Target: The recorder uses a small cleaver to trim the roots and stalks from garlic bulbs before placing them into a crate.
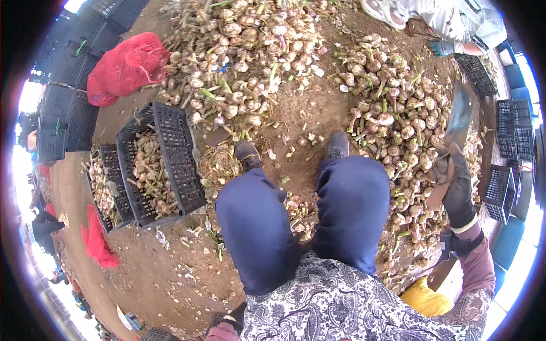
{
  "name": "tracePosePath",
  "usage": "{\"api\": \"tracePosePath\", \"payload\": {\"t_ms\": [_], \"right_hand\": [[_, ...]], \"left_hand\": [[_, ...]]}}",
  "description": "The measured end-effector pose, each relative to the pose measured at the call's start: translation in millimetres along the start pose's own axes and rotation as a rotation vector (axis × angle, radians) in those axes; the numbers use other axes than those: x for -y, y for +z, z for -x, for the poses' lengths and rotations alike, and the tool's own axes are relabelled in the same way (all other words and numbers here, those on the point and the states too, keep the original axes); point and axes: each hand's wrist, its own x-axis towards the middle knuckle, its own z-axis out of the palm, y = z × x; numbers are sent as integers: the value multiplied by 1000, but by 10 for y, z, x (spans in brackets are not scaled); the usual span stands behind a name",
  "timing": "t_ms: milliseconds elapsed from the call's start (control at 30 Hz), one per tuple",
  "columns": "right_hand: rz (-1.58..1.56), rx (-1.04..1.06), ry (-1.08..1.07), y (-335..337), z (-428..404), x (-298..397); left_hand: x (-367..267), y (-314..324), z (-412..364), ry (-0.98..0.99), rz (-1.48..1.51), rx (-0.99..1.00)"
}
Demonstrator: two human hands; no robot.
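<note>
My right hand (458, 189), in a dark work glove, grips the wooden handle (439, 194) of a broad-bladed tool. Its wide grey-blue blade (460, 111) points away from me and looks blurred. Below and left of that hand spreads a long heap of garlic bulbs (409, 128), some with green stem stubs. Only the edge of my left hand (239, 314) shows low in the picture beside my patterned apron (315, 298); its fingers are hidden. Between my shoes lie loose skins and trimmed stems (300, 213) on the dirt floor.
Ahead lies a larger garlic heap (239, 55). At left stand a black plastic crate (179, 162) holding garlic or trimmings, a red mesh sack (128, 68) and stacked crates (70, 115). A co-worker's gloved hand (441, 47) is at upper right, near more crates (499, 183).
</note>
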Motion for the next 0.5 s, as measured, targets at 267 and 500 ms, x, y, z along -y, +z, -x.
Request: {"api": "tracePosePath", "payload": {"t_ms": [267,500], "right_hand": [[-121,286,46,726,-228,-333],[-117,395,149,1121,-741,-521]], "left_hand": [[-54,70,399,102,46,-12],[-813,2,665,216,-6,-5]]}}
